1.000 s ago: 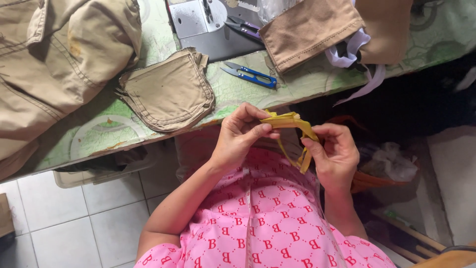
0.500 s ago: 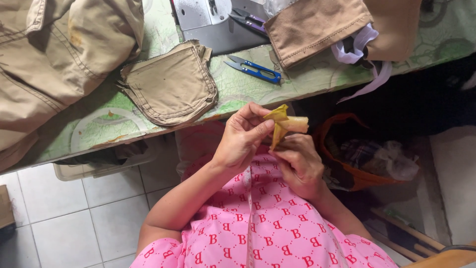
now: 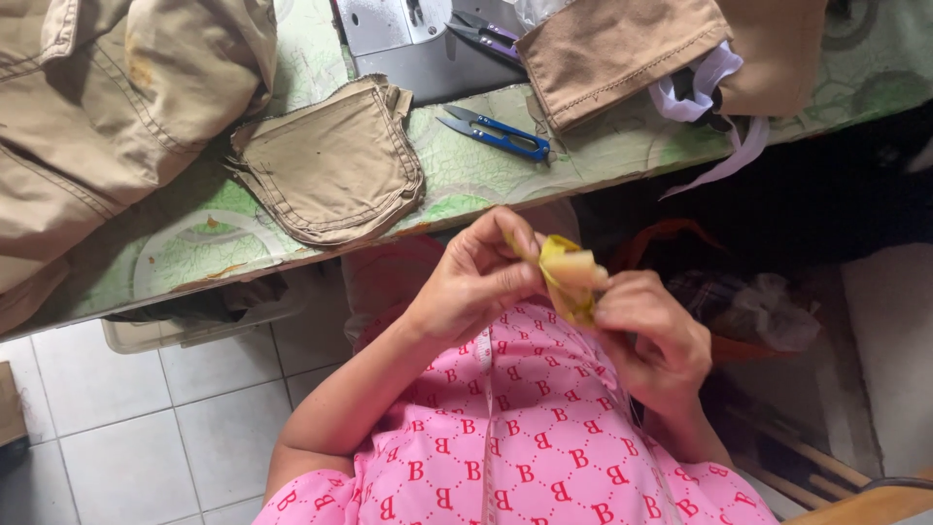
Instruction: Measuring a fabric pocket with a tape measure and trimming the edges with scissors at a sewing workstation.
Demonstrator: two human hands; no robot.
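Note:
Both my hands are raised in front of my chest, below the table edge. My left hand (image 3: 476,282) pinches one side of a small folded yellow piece (image 3: 569,277), some kind of strip or tape bunched up. My right hand (image 3: 656,335) grips the other side of the same yellow piece with its fingertips. The two hands nearly touch around it. A white measuring tape hangs down my pink patterned top.
A green-patterned table (image 3: 486,185) holds a stack of tan fabric pockets (image 3: 335,165), blue thread snips (image 3: 496,134), a large tan garment (image 3: 107,107), another tan fabric piece (image 3: 622,49) and a sewing machine base (image 3: 418,49). White tiled floor lies at the lower left.
The yellow piece was stretched open as a loop between my hands; now it is folded and bunched small, with my right hand closed in against the left.

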